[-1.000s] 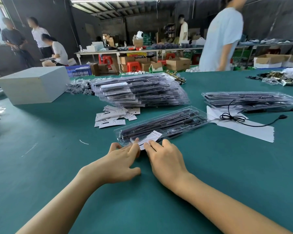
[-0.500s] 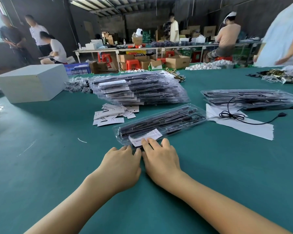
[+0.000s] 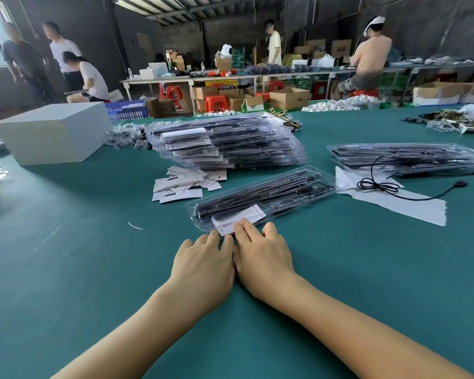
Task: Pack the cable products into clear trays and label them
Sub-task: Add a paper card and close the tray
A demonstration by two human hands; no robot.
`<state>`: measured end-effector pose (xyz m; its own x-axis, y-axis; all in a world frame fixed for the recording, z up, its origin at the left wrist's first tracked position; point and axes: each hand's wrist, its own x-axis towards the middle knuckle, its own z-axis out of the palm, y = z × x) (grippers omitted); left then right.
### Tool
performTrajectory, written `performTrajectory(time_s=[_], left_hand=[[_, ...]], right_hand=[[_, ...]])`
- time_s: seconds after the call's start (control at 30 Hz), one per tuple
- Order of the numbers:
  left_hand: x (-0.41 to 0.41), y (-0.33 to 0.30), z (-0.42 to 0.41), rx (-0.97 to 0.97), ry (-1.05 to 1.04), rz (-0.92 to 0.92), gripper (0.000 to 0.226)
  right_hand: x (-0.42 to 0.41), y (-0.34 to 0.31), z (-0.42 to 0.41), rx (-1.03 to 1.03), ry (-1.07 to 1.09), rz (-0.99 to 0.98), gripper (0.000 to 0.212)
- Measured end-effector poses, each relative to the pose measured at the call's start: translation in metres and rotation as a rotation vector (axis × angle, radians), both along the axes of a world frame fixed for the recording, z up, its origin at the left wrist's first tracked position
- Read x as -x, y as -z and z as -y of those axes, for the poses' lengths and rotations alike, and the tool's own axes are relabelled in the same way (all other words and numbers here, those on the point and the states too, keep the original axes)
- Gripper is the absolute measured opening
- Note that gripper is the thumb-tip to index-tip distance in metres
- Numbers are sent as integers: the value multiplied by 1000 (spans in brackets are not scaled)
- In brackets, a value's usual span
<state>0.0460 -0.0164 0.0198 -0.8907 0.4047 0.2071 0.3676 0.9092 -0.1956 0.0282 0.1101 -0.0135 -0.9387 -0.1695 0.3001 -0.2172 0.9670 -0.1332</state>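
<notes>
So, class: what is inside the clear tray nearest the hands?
Inside the clear tray lie long black cable products, with a white label at its near end. Both hands' fingertips cover the near edge.

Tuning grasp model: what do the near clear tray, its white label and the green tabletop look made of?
Clear tray: thin glossy moulded plastic, transparent with glare. White label: matte printed paper or card, apparently. Green tabletop: matte, possibly felt or a mat; no glare.
</notes>
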Motion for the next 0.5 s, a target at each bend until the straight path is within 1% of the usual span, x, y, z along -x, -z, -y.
performTrajectory(time_s=[0.1, 0.17, 0.2, 0.3, 0.33, 0.4, 0.43, 0.5], left_hand=[[-5, 2, -4, 6, -41, -3, 43], [-8, 3, -8, 11, -64, 6, 46], [-9, 2, -10, 12, -74, 10, 46], [-11, 1, -14, 5, -95, 27, 44], [-11, 0, -15, 10, -100, 31, 43], [-12, -1, -14, 24, -112, 35, 39], [-13, -4, -15, 36, -120, 39, 35], [-14, -9, -15, 65, -126, 34, 26]], right_hand=[[-2, -3, -1, 15, -10, 0, 53], [-6, -7, 0, 18, -9, -80, 49], [-8, -9, 0, 36, -14, -139, 42], [-13, -12, 1, 84, -54, -259, 9], [-15, -13, 1, 96, -59, -275, 7], [-16, -16, 0, 102, -49, -292, 17], [-16, -17, -1, 109, -45, -298, 17], [-16, -19, -3, 115, -38, -296, 10]])
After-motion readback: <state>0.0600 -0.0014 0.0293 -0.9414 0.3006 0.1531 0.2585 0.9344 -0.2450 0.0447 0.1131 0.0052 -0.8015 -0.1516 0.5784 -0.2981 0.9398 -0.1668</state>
